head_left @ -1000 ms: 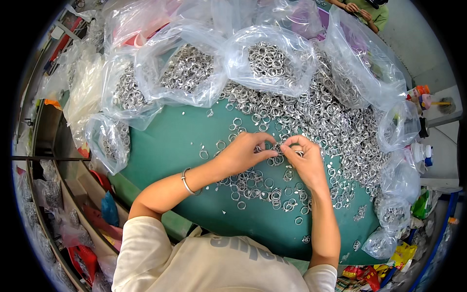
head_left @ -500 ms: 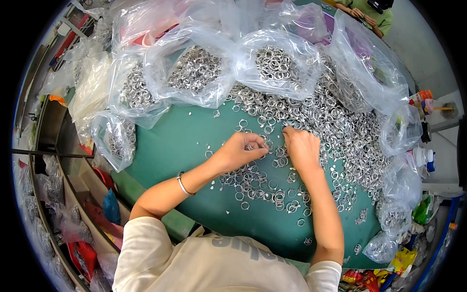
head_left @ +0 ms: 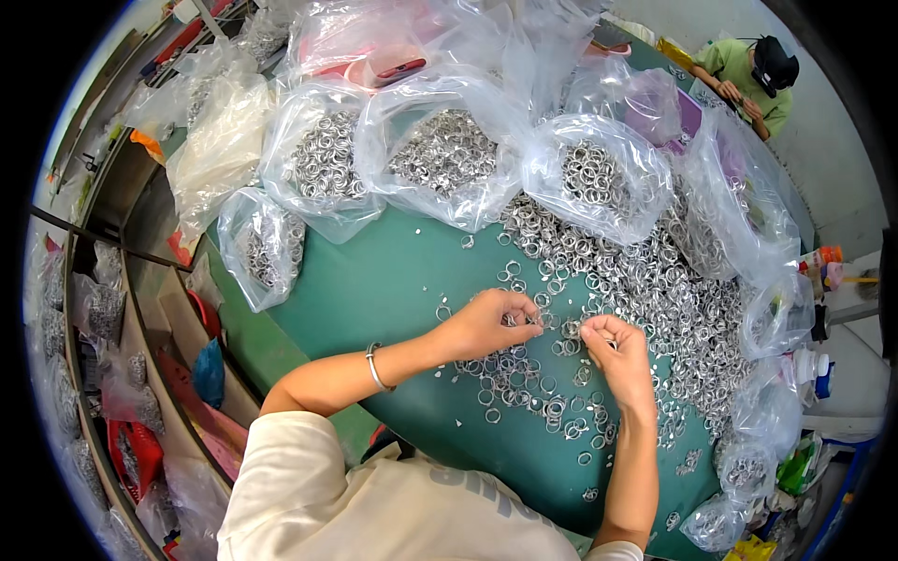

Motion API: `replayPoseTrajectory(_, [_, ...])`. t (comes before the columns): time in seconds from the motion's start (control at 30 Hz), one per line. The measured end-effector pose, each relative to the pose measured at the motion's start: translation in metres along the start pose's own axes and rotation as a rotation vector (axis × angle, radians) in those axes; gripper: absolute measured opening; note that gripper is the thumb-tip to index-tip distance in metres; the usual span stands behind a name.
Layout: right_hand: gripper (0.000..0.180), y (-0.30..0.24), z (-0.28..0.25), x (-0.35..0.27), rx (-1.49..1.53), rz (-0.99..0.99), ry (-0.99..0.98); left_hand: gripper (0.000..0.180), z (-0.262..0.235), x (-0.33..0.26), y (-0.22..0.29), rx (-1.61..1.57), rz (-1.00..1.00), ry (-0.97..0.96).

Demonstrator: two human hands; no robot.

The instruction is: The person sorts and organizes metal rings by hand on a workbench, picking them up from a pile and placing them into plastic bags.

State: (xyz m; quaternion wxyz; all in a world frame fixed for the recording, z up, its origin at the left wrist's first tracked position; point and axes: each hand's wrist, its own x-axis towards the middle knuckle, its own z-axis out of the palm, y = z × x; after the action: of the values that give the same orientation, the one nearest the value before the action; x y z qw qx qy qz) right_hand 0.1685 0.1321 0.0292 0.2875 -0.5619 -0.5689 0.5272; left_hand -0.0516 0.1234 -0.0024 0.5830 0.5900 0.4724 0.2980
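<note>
My left hand (head_left: 488, 324) rests on a green table (head_left: 383, 290), fingertips pinched on a small metal ring among loose silver rings (head_left: 524, 388). A bangle circles that wrist. Close to its right, my right hand (head_left: 615, 348) is curled, fingers pinching another small ring. The two hands sit a few centimetres apart. A large heap of silver rings (head_left: 655, 280) spreads beyond and to the right of them.
Clear plastic bags of rings (head_left: 449, 154) line the table's far side and right edge (head_left: 748, 467). Shelves with more bags (head_left: 103, 318) stand at the left. Another person (head_left: 748, 79) works at the far right corner. Bottles (head_left: 823, 266) stand on the right.
Both hands stayed over the loose rings, shifting slightly; they separated a little and the fingers now pinch single rings. The head view tilted somewhat.
</note>
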Motion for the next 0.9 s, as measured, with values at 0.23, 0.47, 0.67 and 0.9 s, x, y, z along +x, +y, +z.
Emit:
replayPoseTrajectory(0.23, [0.011,0.001,0.000,0.005,0.703,0.156,-0.242,0.014,-0.004,-0.012,0.009,-0.035,0.006,0.003])
replayPoseTrajectory(0.47, [0.010,-0.012,0.027,-0.009,0.507,0.091,-0.105,0.016,0.002,-0.017,-0.002,-0.060,0.128,0.029])
replayPoseTrajectory(0.67, [0.011,-0.018,0.051,-0.016,-0.442,-0.531,0.157,0.016,0.003,-0.020,0.008,-0.128,0.103,0.002])
replayPoseTrajectory(0.9, [0.015,-0.028,0.054,-0.012,-0.495,-0.602,0.155,0.018,-0.013,-0.022,0.013,-0.618,-0.133,-0.108])
